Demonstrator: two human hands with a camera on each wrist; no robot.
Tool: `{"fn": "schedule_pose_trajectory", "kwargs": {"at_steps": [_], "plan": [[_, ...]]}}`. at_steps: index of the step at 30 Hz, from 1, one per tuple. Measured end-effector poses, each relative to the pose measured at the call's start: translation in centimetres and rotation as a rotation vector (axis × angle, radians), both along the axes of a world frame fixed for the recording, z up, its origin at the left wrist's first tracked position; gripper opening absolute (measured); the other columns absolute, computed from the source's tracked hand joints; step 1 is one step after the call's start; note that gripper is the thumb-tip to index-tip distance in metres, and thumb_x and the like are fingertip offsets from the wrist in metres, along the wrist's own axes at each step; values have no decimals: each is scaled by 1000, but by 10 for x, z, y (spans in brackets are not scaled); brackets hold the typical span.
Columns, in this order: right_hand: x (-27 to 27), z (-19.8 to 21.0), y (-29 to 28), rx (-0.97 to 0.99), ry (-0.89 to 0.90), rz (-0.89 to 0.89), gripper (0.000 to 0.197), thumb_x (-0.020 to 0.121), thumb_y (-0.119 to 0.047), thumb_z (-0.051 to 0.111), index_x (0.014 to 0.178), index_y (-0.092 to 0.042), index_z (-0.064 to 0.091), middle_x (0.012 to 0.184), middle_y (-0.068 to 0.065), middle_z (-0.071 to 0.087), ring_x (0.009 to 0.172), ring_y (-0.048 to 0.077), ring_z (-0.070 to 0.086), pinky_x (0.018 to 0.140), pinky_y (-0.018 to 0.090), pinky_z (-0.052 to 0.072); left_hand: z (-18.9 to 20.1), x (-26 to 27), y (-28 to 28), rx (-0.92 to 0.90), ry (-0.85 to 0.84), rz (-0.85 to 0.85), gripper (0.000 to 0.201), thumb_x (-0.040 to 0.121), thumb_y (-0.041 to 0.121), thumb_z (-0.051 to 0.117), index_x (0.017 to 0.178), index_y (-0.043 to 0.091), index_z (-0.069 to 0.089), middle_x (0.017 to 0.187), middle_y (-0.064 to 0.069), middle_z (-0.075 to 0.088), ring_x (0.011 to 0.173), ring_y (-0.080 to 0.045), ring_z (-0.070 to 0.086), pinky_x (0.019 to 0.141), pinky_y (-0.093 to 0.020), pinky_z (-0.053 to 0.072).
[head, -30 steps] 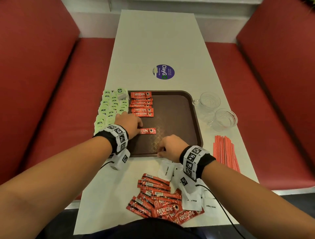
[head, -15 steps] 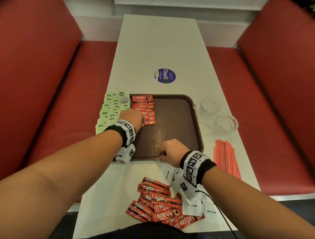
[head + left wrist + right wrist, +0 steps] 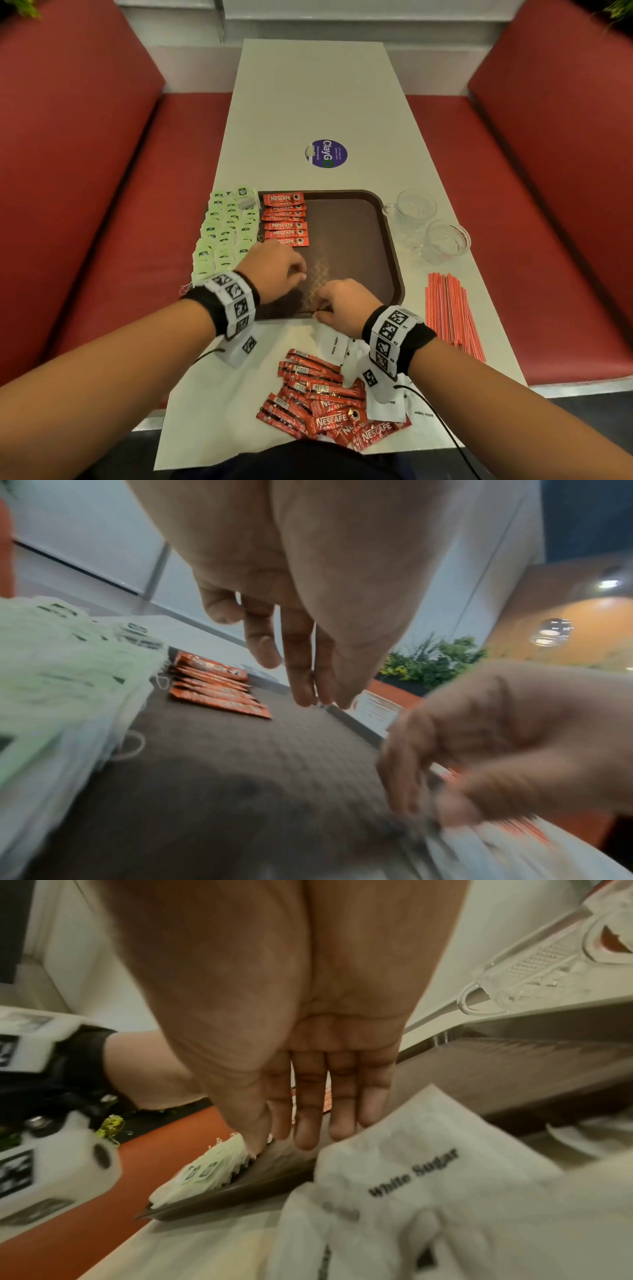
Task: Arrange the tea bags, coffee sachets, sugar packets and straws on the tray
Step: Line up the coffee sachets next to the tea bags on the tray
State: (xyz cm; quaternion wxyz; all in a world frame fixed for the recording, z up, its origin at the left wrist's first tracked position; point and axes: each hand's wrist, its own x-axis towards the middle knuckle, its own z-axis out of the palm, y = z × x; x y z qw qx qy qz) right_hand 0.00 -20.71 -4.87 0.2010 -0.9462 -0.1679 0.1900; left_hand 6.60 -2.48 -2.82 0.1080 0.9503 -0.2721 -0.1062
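Note:
The brown tray [image 3: 359, 240] holds green tea bags [image 3: 226, 233] down its left side and a column of red coffee sachets [image 3: 284, 219] beside them. My left hand [image 3: 301, 270] hovers over the tray's near left part, fingers loose and empty [image 3: 301, 669]. At the tray's near edge my right hand [image 3: 318, 308] pinches a red coffee sachet, mostly hidden by its fingers [image 3: 496, 750]. Loose coffee sachets [image 3: 318, 401] and white sugar packets [image 3: 334, 342] lie on the table below the tray. Red straws [image 3: 448, 308] lie to the right.
Two glass cups [image 3: 414, 205] [image 3: 445, 240] stand right of the tray. A round purple sticker [image 3: 327, 154] is on the white table beyond it. Red bench seats flank the table. The tray's right half is bare.
My left hand slid a sachet up to the foot of the column, then drew back toward my right hand. The right hand stayed at the tray's near edge.

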Motion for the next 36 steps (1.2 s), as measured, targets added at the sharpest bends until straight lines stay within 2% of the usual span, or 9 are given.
{"fn": "schedule_pose_trajectory", "kwargs": {"at_steps": [4,9,13,17,20,23,28,31,36], "plan": [[-16,2,1,3,-53,49,19,89,-33,67,100,-18,70,99,-1,65,94,19,59,85,36,49,-8,-47,12,122,111,-254,22,91,52,57,101,35,68,97,18,61,96,-10,49,85,-32,39],[-43,-9,11,-83,84,90,26,84,-41,72,102,-22,71,98,-3,69,89,18,62,76,29,49,-28,-79,19,235,191,-399,31,88,54,60,114,37,66,117,16,61,107,-12,49,87,-33,39],[-50,-18,18,-153,80,97,35,84,-48,69,107,-22,69,101,-1,68,90,20,61,79,35,53,-35,-80,23,184,143,-371,26,96,47,53,116,38,66,116,16,62,106,-13,50,84,-34,37],[-45,-16,23,-124,35,100,24,95,-35,59,100,-15,70,94,7,69,88,26,63,71,30,43,-33,-74,26,51,65,-302,22,95,44,56,104,32,72,101,13,67,95,-16,55,81,-36,44],[-36,-9,21,-125,30,75,25,102,-30,51,101,-13,70,95,11,71,90,30,63,74,34,47,-23,-71,25,-25,52,-170,19,93,46,60,97,30,70,94,12,65,90,-12,56,80,-32,46],[-27,-3,15,-153,52,43,19,102,-22,48,99,-15,65,94,10,68,87,30,62,71,34,46,-18,-69,24,22,127,-60,22,86,52,65,94,31,67,86,14,64,84,-9,60,74,-27,48],[-24,4,4,-136,104,-14,17,97,-8,42,106,-21,47,82,6,58,72,28,56,61,33,41,-28,-82,13,161,339,-300,34,79,55,71,102,30,68,98,11,67,89,-11,61,78,-30,50],[-26,7,1,-78,115,-42,14,95,-13,44,102,-23,39,81,5,55,70,26,53,63,33,39,-33,-85,4,203,350,-404,33,80,47,73,107,28,65,103,8,63,92,-13,59,78,-31,48],[-28,2,2,-49,119,-51,7,97,-26,50,95,-20,50,85,2,61,80,29,60,68,33,42,-33,-75,3,218,285,-409,21,86,40,67,104,28,66,100,5,66,90,-18,61,74,-30,46]]}}
